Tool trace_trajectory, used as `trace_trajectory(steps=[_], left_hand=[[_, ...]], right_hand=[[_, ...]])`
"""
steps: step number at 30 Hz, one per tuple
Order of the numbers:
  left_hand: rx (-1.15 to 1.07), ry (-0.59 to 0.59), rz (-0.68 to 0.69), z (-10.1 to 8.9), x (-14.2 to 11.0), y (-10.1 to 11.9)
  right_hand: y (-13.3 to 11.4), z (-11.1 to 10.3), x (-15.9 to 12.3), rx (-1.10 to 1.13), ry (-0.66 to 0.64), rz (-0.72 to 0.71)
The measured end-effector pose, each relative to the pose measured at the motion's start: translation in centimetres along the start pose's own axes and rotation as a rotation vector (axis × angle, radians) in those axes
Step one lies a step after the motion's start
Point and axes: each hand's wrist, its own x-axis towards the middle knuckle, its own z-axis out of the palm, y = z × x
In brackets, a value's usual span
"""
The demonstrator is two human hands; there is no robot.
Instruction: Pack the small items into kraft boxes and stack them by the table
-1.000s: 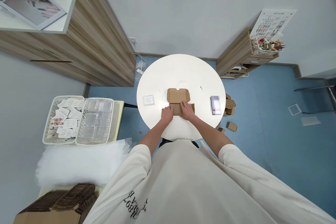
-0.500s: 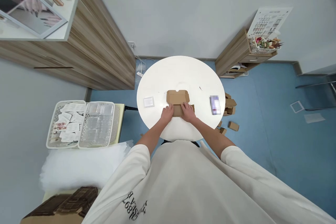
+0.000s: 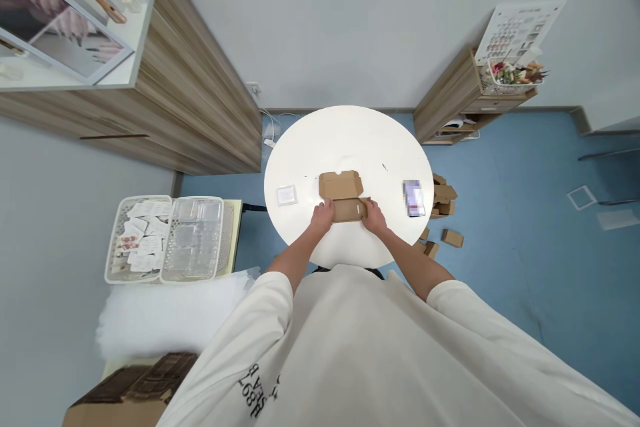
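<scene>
A small brown cardboard box lies on the round white table, with its lid flap opened out toward the far side. My left hand grips the box at its left end, thumb along the edge. At the right end my right hand has its fingers closed on a side flap of the box. The inside of the box shows between the two hands. Part of each box end is hidden under the fingers.
On the table are a clear plastic case at left and a purple package at right. Folded cardboard boxes lie on the floor to the right. White baskets stand at left, above a stack of white sheets.
My right hand has moved right, from the middle of the box to its right end flap. My left hand stays at the left end. The view has shifted slightly.
</scene>
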Motion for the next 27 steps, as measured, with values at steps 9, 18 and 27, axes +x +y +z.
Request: trace_trajectory(steps=[9, 18, 27], left_hand=[[0.021, -0.013, 0.003, -0.3, 0.0, 0.2], [0.026, 0.001, 0.008, -0.5, 0.1, 0.4], [-0.097, 0.054, 0.003, 0.1, 0.0, 0.1]], right_hand=[[-1.1, -1.0, -0.2, 0.038, 0.052, -0.008], [-3.4, -1.0, -1.0, 0.23, 0.094, -0.038], [-3.2, -1.6, -0.4, 0.228, -0.022, 0.137]])
